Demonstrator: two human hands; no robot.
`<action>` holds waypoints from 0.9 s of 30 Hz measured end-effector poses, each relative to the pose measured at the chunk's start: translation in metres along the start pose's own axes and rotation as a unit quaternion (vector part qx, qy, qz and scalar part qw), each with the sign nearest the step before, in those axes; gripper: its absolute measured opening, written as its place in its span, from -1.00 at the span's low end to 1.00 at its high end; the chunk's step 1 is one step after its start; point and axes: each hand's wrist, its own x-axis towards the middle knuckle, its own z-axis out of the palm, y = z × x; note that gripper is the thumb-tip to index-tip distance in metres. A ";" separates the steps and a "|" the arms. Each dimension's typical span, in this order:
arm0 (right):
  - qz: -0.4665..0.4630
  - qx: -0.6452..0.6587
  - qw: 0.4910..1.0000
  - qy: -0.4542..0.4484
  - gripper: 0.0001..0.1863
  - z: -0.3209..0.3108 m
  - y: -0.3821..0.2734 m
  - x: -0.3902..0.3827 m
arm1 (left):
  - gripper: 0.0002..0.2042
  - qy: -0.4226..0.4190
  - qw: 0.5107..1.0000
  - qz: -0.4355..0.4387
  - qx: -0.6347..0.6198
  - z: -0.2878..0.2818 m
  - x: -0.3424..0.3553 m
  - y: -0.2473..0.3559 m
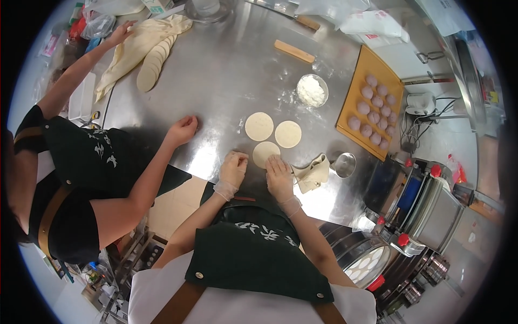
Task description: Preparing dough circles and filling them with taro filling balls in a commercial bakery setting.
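Three round dough wrappers lie on the steel table in front of me: an upper left wrapper (pixel 259 126), a right wrapper (pixel 288 134) and a near wrapper (pixel 264 153). In a clear glove, my right hand (pixel 279 175) rests its fairly straight fingers on the near wrapper's right edge. My left hand (pixel 233 170), gloved too, is just left of that wrapper, apart from it. Its fingers are curled in, and whatever they might hold is hidden. To the right of my right hand lies a crumpled cream cloth (pixel 313 174).
A bowl of white flour (pixel 312 90), a wooden-edged scraper (pixel 294 51) and a tray of purple balls (pixel 372 110) stand farther off. A metal cup (pixel 344 164) is at right. On the left, a co-worker's arm (pixel 145 178) reaches in near stacked wrappers (pixel 151 70).
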 end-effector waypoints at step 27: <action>0.416 0.247 0.868 0.112 -0.79 -0.015 0.065 0.084 | -0.76 -0.186 0.942 -0.144 -0.240 0.022 0.124 0.002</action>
